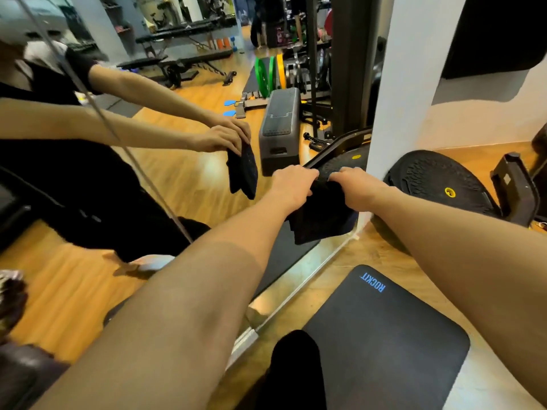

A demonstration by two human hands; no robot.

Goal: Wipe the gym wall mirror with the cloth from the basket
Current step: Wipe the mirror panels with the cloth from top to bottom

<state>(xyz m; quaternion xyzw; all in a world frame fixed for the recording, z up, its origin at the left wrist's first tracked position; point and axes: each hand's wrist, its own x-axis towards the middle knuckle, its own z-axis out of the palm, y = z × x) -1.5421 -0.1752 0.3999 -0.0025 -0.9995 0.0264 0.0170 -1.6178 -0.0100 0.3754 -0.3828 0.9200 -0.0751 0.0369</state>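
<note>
Cloth (321, 216) gripped between the left hand (291, 184) and right hand (359, 187): dark navy, nearly black. Mat (384, 335) below the hands: black, with blue "ROCKIT" lettering. Floor (381, 255) beneath: warm orange-brown wood grain. Balance dome (435, 179) right of the right hand: black, ridged tread pattern, yellow round mark. Pillar (408, 69) above the right hand: white. Weight plates (263, 75) reflected in the mirror (192, 161) above the left hand: green and yellow. Step platform (279, 128): grey.

Bright, warm indoor light, glare on the wooden floor (204, 170), wide-angle edge bending, slight overall softness.
</note>
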